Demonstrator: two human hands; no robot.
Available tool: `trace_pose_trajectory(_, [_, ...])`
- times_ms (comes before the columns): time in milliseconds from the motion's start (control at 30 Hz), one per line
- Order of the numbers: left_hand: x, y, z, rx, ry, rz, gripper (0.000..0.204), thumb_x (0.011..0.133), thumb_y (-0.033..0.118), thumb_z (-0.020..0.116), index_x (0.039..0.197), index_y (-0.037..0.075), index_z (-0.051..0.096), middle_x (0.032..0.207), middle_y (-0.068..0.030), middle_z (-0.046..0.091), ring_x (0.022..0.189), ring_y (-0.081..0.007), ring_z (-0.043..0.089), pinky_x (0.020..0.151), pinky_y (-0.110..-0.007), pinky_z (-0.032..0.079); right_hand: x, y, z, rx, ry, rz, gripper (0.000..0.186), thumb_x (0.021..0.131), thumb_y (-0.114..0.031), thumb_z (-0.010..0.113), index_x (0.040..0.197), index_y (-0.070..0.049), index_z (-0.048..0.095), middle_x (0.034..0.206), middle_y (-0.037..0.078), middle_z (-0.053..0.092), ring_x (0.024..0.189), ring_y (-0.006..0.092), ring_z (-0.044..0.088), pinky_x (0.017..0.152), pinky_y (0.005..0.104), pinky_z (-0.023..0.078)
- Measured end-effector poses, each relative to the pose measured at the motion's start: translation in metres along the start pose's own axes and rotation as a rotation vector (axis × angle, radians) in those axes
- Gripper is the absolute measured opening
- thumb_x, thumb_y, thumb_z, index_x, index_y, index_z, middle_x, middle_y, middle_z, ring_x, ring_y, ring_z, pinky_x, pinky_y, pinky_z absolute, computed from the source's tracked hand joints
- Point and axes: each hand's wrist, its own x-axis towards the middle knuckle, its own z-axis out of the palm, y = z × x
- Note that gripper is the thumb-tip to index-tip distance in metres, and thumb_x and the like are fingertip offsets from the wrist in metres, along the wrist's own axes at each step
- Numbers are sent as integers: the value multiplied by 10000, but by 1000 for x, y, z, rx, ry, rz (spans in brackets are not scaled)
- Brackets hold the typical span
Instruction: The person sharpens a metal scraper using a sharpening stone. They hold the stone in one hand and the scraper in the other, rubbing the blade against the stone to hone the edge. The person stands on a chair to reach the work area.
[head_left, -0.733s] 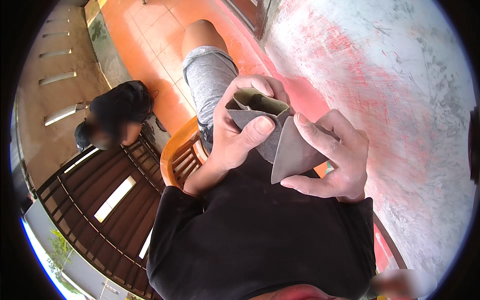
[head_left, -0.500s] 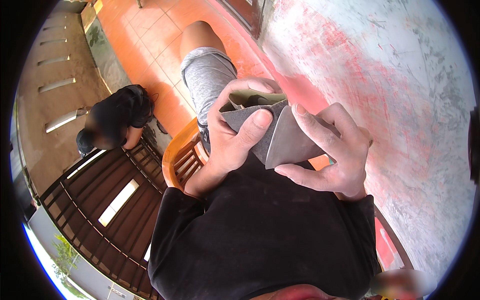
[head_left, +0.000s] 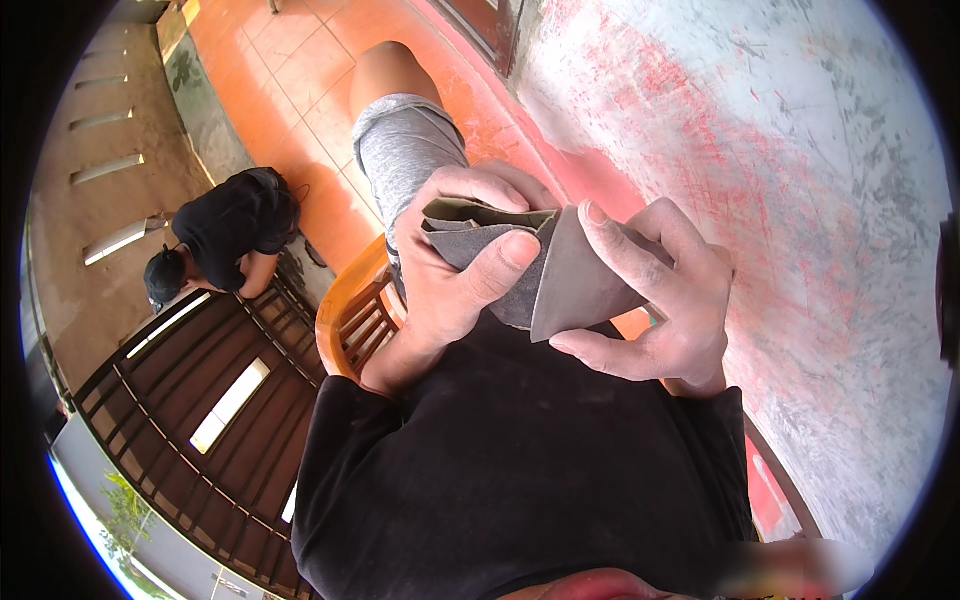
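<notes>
My left hand (head_left: 462, 262) is wrapped round a folded piece of sandpaper (head_left: 515, 292), dark grey on its outer face and olive inside. Its thumb presses on the front layer, and the folds stand slightly apart along the top. My right hand (head_left: 668, 300) grips a flat grey scraper (head_left: 585, 275) with a broad, straight edge. The index finger lies along the scraper's upper side, the thumb under its lower corner. The blade narrows toward the palm, where its far end is hidden. That broad edge lies up against the sandpaper. Pale dust coats the fingers of both hands.
On the right stands a wall (head_left: 800, 200) with white, grey and pink patches. A wooden chair (head_left: 345, 320) is under me. To the left, another person (head_left: 235, 215) in black bends by a dark slatted railing (head_left: 200, 385). Orange tiles (head_left: 300, 60) cover the floor.
Both hands have shifted slightly left in view, the left one more. The sandpaper's top has tilted and its folds sit flatter. The scraper still meets it.
</notes>
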Motion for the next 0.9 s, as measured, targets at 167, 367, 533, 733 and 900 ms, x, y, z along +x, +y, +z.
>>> trace_pose_trajectory(167, [4,-5,-4,34,-47,61,259,958,48,832,1139,25,648,1053,-177,744,997,-221,724,867,-364,576,1,6,0,13,15,-15,974,607,-300,1030,1473,-33,673,904,93,619,686,171,639,564,300,498])
trace_pose_trajectory(367, [2,1,4,-44,36,-54,248,973,42,816,1140,27,634,1057,-157,751,1006,-216,733,868,-356,586,3,8,2,61,5,-52,974,600,-309,1032,1467,-40,677,907,95,623,674,167,636,550,297,492])
trace_pose_trajectory(533, [4,-2,9,-9,56,-52,256,981,24,800,1150,32,608,1083,-176,761,1011,-211,744,881,-353,595,1,13,3,54,19,-59,983,595,-308,1032,1470,-38,675,932,104,624,671,165,633,541,298,486])
trace_pose_trajectory(733, [5,-1,4,-93,0,-134,258,965,31,823,1129,43,625,1091,-179,772,1007,-201,752,885,-350,597,2,15,-4,30,-17,-77,974,581,-303,1030,1453,-29,690,894,88,605,670,161,640,538,293,493])
trace_pose_trajectory(900, [7,0,2,-89,16,-207,239,934,60,869,1044,51,657,1047,-126,781,952,-161,744,840,-320,585,0,14,-8,0,-35,-60,958,579,-301,1029,1440,-35,704,868,85,599,650,162,636,529,290,489])
